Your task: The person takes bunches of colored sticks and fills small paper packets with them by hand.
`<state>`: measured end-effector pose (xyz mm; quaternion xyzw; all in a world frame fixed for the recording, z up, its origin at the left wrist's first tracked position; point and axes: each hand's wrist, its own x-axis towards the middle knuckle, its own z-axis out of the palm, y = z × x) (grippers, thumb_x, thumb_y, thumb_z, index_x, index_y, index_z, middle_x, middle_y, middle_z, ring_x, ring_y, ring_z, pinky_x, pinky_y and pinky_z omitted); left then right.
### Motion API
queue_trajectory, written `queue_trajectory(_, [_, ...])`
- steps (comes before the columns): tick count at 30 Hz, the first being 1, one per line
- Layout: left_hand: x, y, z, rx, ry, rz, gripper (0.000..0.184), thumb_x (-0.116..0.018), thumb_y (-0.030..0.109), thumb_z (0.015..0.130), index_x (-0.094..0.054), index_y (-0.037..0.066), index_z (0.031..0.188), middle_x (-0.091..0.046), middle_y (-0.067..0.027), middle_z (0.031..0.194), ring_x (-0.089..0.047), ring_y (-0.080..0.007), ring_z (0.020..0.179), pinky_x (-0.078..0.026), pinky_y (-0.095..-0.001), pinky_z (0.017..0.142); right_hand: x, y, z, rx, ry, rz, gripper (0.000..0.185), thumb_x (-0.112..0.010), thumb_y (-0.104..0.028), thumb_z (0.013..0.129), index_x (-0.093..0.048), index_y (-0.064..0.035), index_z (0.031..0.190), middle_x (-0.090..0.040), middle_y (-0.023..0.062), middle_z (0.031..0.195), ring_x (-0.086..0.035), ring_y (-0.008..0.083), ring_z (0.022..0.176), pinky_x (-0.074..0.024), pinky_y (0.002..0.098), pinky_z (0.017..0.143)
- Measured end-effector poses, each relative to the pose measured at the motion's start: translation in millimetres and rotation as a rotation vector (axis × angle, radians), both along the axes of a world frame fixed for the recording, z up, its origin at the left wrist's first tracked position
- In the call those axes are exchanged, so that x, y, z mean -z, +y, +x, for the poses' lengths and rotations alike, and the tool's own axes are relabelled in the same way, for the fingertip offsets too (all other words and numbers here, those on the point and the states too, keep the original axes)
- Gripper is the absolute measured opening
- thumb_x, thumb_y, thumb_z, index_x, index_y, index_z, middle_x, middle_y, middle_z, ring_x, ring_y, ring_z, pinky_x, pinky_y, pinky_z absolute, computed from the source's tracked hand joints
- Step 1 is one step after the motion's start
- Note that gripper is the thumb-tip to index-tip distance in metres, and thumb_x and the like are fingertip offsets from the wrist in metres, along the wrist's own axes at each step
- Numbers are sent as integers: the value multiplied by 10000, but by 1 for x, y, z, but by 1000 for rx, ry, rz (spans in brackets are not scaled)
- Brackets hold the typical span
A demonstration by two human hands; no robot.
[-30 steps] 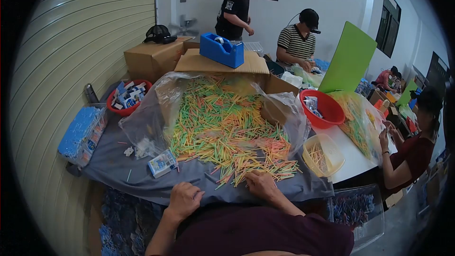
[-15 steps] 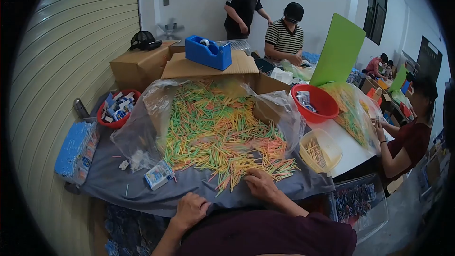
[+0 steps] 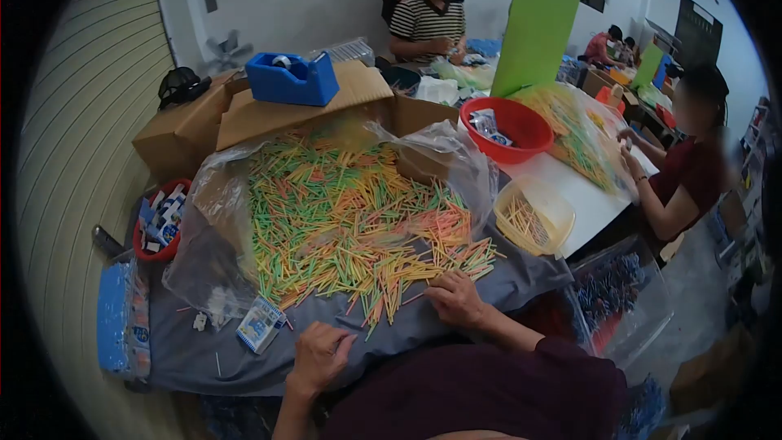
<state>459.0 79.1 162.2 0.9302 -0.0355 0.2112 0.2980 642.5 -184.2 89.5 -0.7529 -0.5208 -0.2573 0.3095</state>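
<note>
Grey cloth (image 3: 252, 371): spread over the worktop, drooping along its near edge.
Left hand (image 3: 319, 356): back upward, wrist crossing the near edge left of its middle; fingers loosely bent, thumb stretched away from them with a gap between, nothing visible in the grasp.
Right hand (image 3: 456, 297): forearm slanting in over the near edge, back of the hand upward, fingers curled down at the front fringe of the pile; a pink stick points toward the fingertips, but they are partly hidden, so I cannot tell whether they pinch anything.
Coloured sticks (image 3: 358, 228): heaped over the worktop's middle in green, yellow, orange and pink, thinning toward the near edge between the hands.
Clear plastic bag (image 3: 210, 220): gathered round both sides of the heap, inside an open cardboard box (image 3: 423, 116).
Printed packet (image 3: 261, 324): tilted near the near edge, just beyond the left hand.
Yellow tub (image 3: 547, 195): beside the worktop's right edge, with sticks inside.
Blue pack (image 3: 114, 318): at the near left corner.
Red bowl (image 3: 505, 153): beyond the tub, small packets inside.
</note>
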Motion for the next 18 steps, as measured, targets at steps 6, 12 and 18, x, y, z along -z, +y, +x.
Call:
queue_trajectory(6, [-71, 21, 6, 69, -28, -122, 108, -773, 5, 728, -671, 22, 761, -648, -99, 745, -616, -266, 733, -474, -352, 663, -4, 0, -10, 135, -20, 61, 223, -682, -32, 706, -644, -118, 908, -624, 32, 863, -609, 218, 751, -435, 337, 589])
queue_trajectory(12, [-153, 69, -14, 92, -401, 30, 43, -642, 18, 842, -626, -14, 865, -634, -148, 908, -606, -330, 941, -473, -411, 843, -6, 1, -16, 236, -93, -3, 238, -704, -38, 736, -650, -118, 953, -638, 33, 913, -591, 221, 779, -422, 357, 679])
queue_trajectory(18, [-162, 86, -4, 299, -557, 284, 164, -551, 121, 934, -595, -38, 930, -628, -194, 981, -581, -395, 1020, -448, -513, 950, -4, 1, -14, 270, -19, -39, 204, -709, -62, 773, -645, -128, 955, -621, 19, 919, -567, 208, 825, -375, 386, 787])
